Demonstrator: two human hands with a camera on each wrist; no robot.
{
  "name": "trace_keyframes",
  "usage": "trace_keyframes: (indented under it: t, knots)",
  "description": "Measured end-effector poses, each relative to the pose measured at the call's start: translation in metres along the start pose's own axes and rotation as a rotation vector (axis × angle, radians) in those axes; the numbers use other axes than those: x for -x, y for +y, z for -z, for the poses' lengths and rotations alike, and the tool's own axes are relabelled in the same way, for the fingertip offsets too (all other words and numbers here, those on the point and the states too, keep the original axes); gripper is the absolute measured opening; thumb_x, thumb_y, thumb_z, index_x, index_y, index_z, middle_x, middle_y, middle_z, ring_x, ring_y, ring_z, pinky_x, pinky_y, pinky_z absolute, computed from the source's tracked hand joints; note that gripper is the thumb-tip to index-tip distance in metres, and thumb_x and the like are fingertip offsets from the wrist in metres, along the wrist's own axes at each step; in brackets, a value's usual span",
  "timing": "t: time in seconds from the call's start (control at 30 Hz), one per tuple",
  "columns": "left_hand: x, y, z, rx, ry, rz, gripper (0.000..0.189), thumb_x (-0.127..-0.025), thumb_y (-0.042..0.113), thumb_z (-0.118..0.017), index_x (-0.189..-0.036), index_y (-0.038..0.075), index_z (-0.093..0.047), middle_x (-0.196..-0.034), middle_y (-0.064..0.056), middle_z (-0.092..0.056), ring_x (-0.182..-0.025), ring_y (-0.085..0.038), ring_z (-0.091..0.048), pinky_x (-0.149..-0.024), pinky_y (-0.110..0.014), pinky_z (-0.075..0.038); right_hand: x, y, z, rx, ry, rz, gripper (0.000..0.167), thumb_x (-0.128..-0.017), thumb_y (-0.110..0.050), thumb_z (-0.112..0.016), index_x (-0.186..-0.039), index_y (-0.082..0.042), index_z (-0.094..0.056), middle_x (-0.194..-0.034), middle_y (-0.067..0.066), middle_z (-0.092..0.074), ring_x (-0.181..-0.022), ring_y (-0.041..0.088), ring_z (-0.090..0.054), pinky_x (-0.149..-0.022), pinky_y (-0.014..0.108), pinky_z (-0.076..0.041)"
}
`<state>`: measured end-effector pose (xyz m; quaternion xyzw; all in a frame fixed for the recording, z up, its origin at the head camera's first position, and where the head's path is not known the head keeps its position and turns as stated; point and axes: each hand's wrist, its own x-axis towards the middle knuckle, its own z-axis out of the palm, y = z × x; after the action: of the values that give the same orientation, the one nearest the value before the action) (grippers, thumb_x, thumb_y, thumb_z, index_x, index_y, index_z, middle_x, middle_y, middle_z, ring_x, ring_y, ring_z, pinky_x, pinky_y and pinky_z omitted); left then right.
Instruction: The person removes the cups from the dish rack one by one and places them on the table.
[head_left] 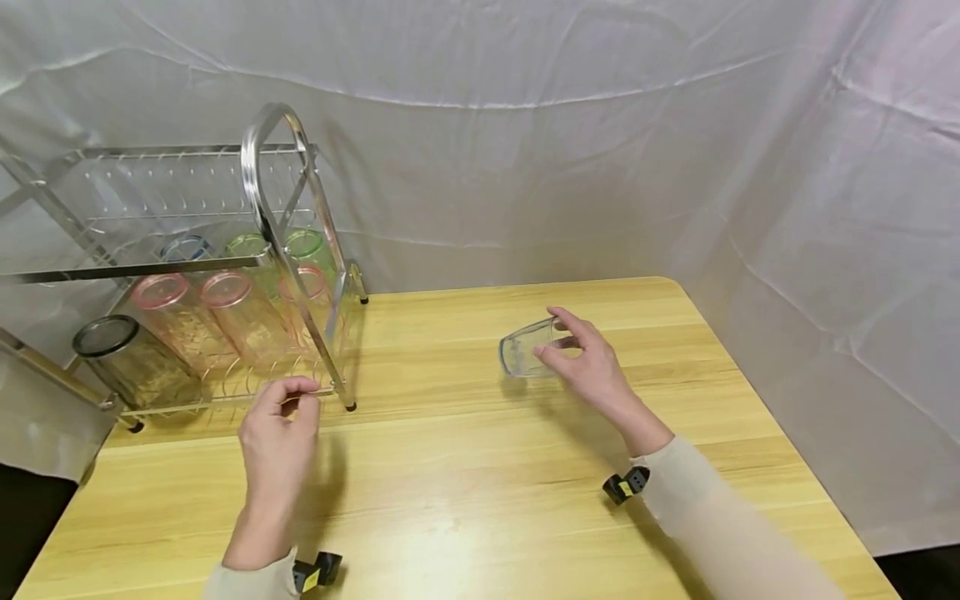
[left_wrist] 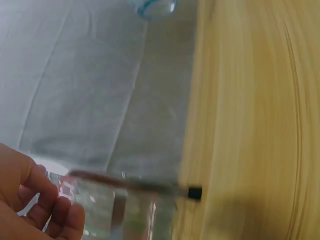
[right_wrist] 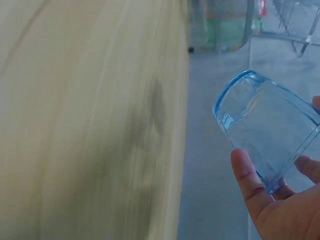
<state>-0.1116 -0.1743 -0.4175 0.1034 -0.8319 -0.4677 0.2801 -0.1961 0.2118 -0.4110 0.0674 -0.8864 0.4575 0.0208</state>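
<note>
The clear, blue-tinted glass tumbler (head_left: 527, 348) is right of centre in the head view, raised over the pale wood-grain worktop (head_left: 465, 475); the right hand (head_left: 596, 375) clamps one end between thumb and fingers, so the tumbler lies to that hand's upper left, its long axis roughly sideways, blue-edged end leftward; the left hand (head_left: 277, 437), much farther from it, has loosely curled fingers with nothing visible in them, beside the silver metal two-tier rack (head_left: 252, 179) at left.

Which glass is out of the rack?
The pale blue glass, held tilted in the right grip; all the other glasses in view sit in the metal rack.
</note>
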Motion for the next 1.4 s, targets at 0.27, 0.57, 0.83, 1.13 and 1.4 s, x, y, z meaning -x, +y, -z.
trace_keyframes:
  t: [0.27,0.57,0.83,1.13,1.4]
  knots:
    - [-0.027,-0.025,0.018,-0.184,-0.11,0.022,0.024,-0.097,0.003,-0.055,-0.116,0.0,-0.07,-0.118,-0.021,-0.063,-0.107,-0.036,-0.059,-0.089,-0.044,-0.041,-0.019,0.025,0.04,0.186,0.037,0.006,0.078,-0.099,-0.045,-0.072,-0.165,-0.022,-0.037,-0.154,0.023,-0.047,-0.129,0.045,-0.057,-0.1,0.064,-0.053]
    - [-0.053,-0.032,0.023,-0.351,-0.336,-0.03,0.037,-0.103,0.014,-0.053,-0.135,-0.001,-0.063,-0.135,-0.026,-0.061,-0.099,-0.037,-0.051,-0.079,-0.046,-0.041,-0.048,0.039,0.093,0.412,0.02,-0.081,0.085,-0.099,-0.047,-0.067,-0.163,-0.004,-0.033,-0.155,0.033,-0.044,-0.132,0.052,-0.053,-0.104,0.068,-0.047]
    - [-0.054,-0.031,0.021,-0.341,-0.332,-0.004,0.035,-0.102,0.014,-0.052,-0.132,-0.001,-0.064,-0.134,-0.026,-0.063,-0.108,-0.043,-0.056,-0.087,-0.057,-0.046,-0.07,0.057,0.113,0.563,-0.005,-0.137,0.084,-0.096,-0.046,-0.063,-0.158,0.004,-0.035,-0.151,0.04,-0.045,-0.137,0.059,-0.045,-0.109,0.073,-0.041]
    - [-0.054,-0.034,0.019,-0.336,-0.33,0.02,0.035,-0.103,0.016,-0.052,-0.13,-0.001,-0.065,-0.135,-0.026,-0.063,-0.119,-0.046,-0.057,-0.096,-0.062,-0.045,-0.08,0.069,0.12,0.643,-0.065,-0.204,0.085,-0.093,-0.042,-0.061,-0.158,0.006,-0.034,-0.154,0.04,-0.042,-0.138,0.06,-0.043,-0.11,0.072,-0.04]
    - [-0.054,-0.036,0.017,-0.352,-0.313,0.0,0.032,-0.102,0.015,-0.052,-0.125,0.0,-0.067,-0.131,-0.026,-0.066,-0.118,-0.049,-0.059,-0.095,-0.064,-0.047,-0.082,0.072,0.123,0.652,-0.115,-0.265,0.089,-0.097,-0.048,-0.056,-0.162,0.006,-0.027,-0.159,0.04,-0.034,-0.143,0.06,-0.035,-0.113,0.073,-0.036]
